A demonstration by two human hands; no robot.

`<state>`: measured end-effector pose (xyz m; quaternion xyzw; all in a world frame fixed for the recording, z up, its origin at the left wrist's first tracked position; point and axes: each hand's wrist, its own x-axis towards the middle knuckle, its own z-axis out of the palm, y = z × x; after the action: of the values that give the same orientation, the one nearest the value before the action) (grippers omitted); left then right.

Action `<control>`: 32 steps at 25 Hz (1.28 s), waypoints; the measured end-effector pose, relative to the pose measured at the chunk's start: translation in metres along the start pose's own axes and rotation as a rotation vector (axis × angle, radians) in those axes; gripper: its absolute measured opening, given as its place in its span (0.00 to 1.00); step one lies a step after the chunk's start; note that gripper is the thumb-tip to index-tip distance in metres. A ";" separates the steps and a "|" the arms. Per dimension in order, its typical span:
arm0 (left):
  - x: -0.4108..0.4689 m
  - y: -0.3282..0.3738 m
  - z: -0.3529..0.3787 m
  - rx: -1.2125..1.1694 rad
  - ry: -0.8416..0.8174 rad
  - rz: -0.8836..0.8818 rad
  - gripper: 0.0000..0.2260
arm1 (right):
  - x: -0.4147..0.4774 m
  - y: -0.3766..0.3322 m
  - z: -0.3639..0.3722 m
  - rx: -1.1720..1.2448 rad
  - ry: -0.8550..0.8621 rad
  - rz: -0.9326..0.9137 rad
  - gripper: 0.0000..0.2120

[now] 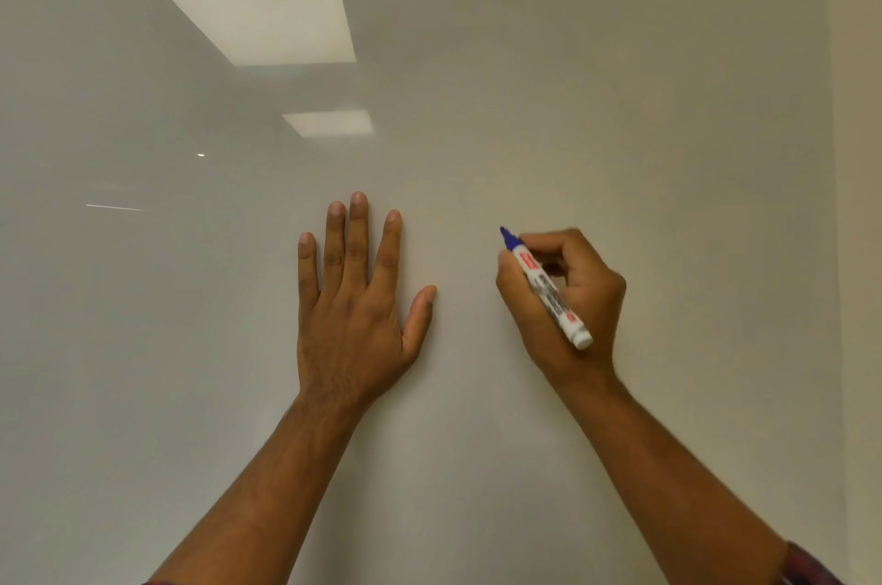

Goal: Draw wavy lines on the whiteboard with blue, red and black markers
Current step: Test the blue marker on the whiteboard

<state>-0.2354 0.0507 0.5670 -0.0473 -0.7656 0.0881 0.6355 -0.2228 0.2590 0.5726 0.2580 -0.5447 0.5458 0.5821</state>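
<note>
The right hand (565, 298) is gripping the uncapped blue marker (549, 291), its tip pointing up-left at the blank whiteboard (620, 83); whether it is touching is unclear. The left hand (353, 298) is lying flat, fingers spread, on the board just left of the marker.

Large light reflection (257, 21), smaller light reflection (328, 122), beige wall (859, 202) far right.

your whiteboard (644, 83) is evenly, softly lit and a little dim; two ceiling-light reflections (257, 21) glare at upper left. faint shadows hug your left hand (353, 312). the forearms (267, 489) blur slightly toward the bottom edge.
</note>
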 end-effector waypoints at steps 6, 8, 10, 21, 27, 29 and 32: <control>0.000 0.000 0.001 -0.003 -0.001 -0.001 0.38 | 0.035 0.013 0.027 0.002 -0.023 -0.034 0.05; 0.000 0.000 0.001 -0.003 0.002 -0.002 0.38 | 0.039 0.014 0.031 -0.006 -0.011 -0.039 0.04; 0.000 0.000 0.001 -0.004 0.004 -0.001 0.38 | 0.041 0.015 0.033 -0.033 -0.009 -0.053 0.04; 0.000 -0.001 0.003 -0.006 0.016 0.000 0.38 | -0.047 0.036 -0.009 -0.186 -0.148 -0.094 0.08; 0.000 -0.001 0.004 -0.009 0.013 -0.001 0.37 | -0.105 0.056 -0.034 -0.269 -0.153 -0.032 0.03; 0.000 -0.001 0.003 -0.011 0.015 0.000 0.37 | -0.120 0.054 -0.037 -0.255 -0.204 -0.053 0.06; 0.000 0.000 0.001 -0.006 0.009 -0.004 0.36 | -0.133 0.053 -0.039 -0.217 -0.277 -0.011 0.04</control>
<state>-0.2368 0.0508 0.5668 -0.0478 -0.7630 0.0843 0.6391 -0.2325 0.2614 0.4249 0.2695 -0.6739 0.4398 0.5289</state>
